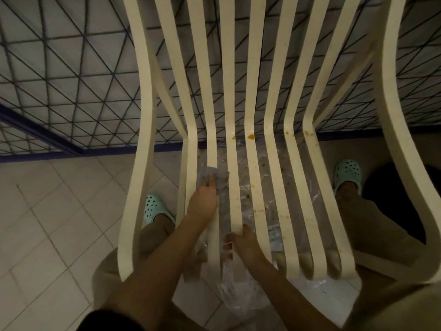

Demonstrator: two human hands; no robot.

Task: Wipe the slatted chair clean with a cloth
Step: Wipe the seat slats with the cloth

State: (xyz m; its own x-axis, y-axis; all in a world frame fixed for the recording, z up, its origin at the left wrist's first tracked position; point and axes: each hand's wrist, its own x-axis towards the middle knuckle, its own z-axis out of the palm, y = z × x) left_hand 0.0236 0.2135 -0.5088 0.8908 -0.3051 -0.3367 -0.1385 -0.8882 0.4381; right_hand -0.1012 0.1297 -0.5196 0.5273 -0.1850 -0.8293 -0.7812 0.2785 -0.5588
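- The slatted chair (255, 68) stands right in front of me. I judge it stiff, light and smooth, so my right hand (248, 244) curls round a seat slat near the front edge.
- My left hand (202, 199) presses the limp grey cloth (218, 177) flat onto the neighbouring slat.

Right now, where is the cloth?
Head view, left of centre: the cloth lies on a seat slat under the left hand, and a strip of it runs down the gap toward the right hand.
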